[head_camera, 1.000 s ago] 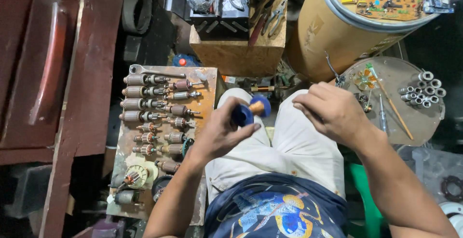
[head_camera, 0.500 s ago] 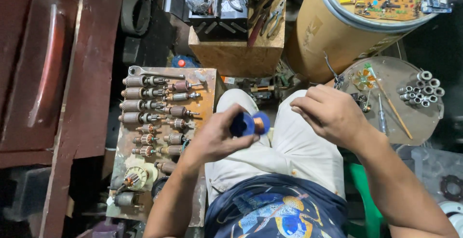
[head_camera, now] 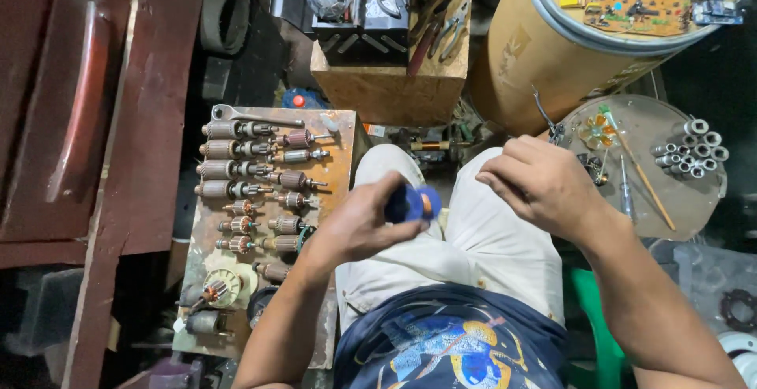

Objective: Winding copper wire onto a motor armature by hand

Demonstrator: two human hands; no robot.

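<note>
Left hand (head_camera: 364, 223) curled around blue cylinder (head_camera: 412, 203), right hand (head_camera: 536, 184) loosely fisted.

Light from above, falls mostly on centre: pale trousers (head_camera: 481, 239), both forearms and cardboard drum (head_camera: 536, 50) brightest. Corners dim; right edge and lower left nearly black. Soft sheen on red panel (head_camera: 75, 113) at left, mild glare on round metal tray (head_camera: 670, 192). Left hand (head_camera: 367, 223) slightly soft around blue object (head_camera: 412, 203). Wide-angle bend at edges. Rusty board (head_camera: 335, 176) sharp, evenly lit.
</note>
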